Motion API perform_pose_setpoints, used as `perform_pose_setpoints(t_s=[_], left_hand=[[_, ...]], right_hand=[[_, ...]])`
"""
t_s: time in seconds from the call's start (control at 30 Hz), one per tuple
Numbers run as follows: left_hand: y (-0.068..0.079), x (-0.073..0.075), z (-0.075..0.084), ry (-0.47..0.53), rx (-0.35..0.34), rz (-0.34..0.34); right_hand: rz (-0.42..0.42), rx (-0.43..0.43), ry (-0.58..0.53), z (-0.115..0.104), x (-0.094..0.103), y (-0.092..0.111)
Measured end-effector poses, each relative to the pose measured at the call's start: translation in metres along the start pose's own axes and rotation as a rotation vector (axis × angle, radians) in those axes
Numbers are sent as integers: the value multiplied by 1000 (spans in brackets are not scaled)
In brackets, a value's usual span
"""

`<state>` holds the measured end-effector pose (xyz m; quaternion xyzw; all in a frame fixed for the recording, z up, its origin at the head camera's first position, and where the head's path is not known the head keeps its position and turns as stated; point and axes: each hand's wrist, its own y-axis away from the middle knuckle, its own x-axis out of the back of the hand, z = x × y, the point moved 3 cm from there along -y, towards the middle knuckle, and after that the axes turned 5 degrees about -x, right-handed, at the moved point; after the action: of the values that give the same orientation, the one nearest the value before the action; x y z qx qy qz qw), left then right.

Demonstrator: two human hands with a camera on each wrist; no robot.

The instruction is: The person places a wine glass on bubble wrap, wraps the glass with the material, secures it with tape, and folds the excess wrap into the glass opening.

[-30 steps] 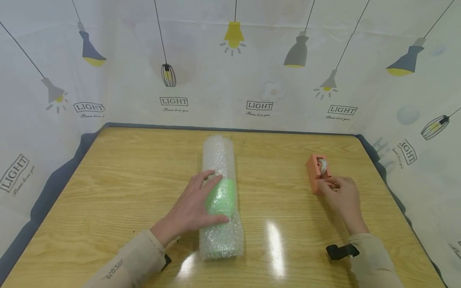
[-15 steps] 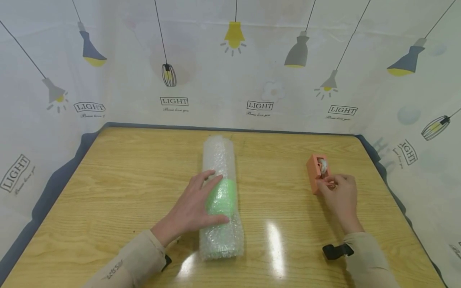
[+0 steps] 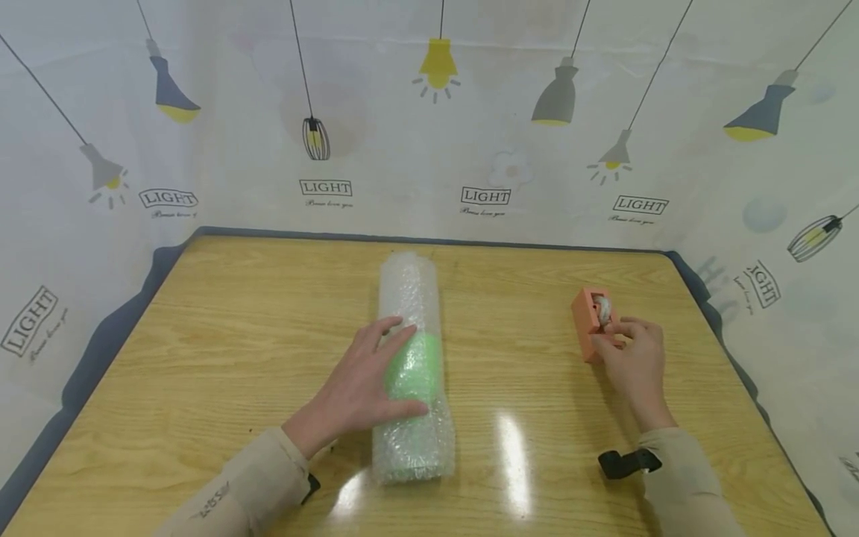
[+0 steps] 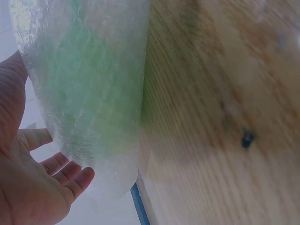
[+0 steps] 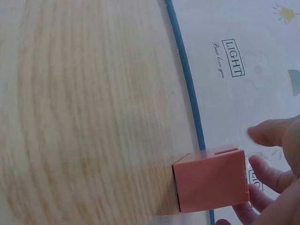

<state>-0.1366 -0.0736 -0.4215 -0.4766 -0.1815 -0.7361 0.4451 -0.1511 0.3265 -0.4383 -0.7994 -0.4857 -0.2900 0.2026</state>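
A roll of bubble wrap (image 3: 412, 440) with something bright green inside lies lengthwise on the wooden table. My left hand (image 3: 356, 380) rests on its left side and top, thumb and fingers spread apart; in the left wrist view, the fingertips (image 4: 84, 176) touch the wrap. To the right stands an orange tape dispenser (image 3: 587, 324) with a small roll of clear tape (image 3: 604, 309). My right hand (image 3: 634, 365) is at the dispenser's front, thumb and index finger bent near the tape. In the right wrist view, a gap shows between thumb and index finger; whether they touch the tape is unclear.
The wooden table (image 3: 268, 298) has a dark blue edge at the back and sides. Walls of white cloth (image 3: 403, 149) printed with lamps enclose it on three sides. Black straps (image 3: 627, 464) sit at the wrists.
My right hand and forearm have shifted slightly left at the dispenser, and the thumb and index finger have moved a little. The left hand, bubble wrap roll and dispenser stay in place.
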Motion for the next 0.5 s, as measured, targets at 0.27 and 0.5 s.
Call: perform_pose_setpoints(t_s=[0.27, 0.5], left_hand=[[-2, -1, 2, -4, -7, -5], [-3, -2, 2, -13, -9, -3]], right_hand=[[-9, -96, -56, 3, 7, -4], [-67, -198, -37, 2, 10, -6]])
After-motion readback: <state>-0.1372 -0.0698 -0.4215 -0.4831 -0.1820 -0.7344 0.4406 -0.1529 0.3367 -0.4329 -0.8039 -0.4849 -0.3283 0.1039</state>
